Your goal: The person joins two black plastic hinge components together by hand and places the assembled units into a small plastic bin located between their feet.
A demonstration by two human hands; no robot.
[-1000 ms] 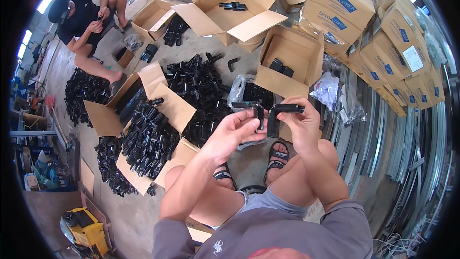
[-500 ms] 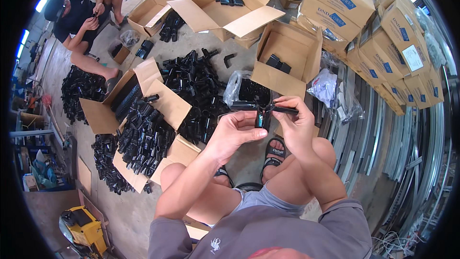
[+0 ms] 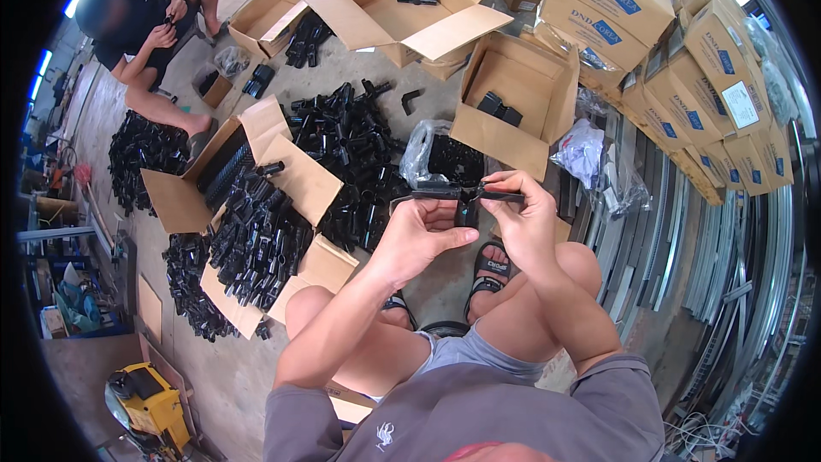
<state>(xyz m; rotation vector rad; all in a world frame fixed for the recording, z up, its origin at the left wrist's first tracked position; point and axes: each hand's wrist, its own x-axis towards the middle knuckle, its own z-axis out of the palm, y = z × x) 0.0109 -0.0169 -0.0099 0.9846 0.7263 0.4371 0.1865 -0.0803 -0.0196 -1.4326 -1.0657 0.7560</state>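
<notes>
A black branched connector (image 3: 436, 192) is held up in front of my knees, between both hands. My left hand (image 3: 416, 235) is closed round its left arm, thumb pointing toward the middle. On the other side my right hand (image 3: 523, 210) pinches the joint and right arm with thumb and fingertips. Whether the right arm is a separate part is hard to tell. Just beyond the hands sits a clear plastic bag (image 3: 419, 154) beside a container of small black pieces (image 3: 453, 161). A heap of similar black connectors (image 3: 346, 141) lies to the left of it.
An open carton (image 3: 181, 201) overflows with black connectors on the left. Two more open cartons (image 3: 363, 2) (image 3: 513, 139) hold a few connectors ahead. Stacked boxes (image 3: 599, 0) and long metal profiles (image 3: 667, 231) line the right. A co-worker (image 3: 141, 21) sits far left; a yellow machine (image 3: 156, 406) stands near left.
The connector has turned slightly in my hands, its right arm now more level. My right fingers have shifted a little on the joint. My left hand keeps its hold.
</notes>
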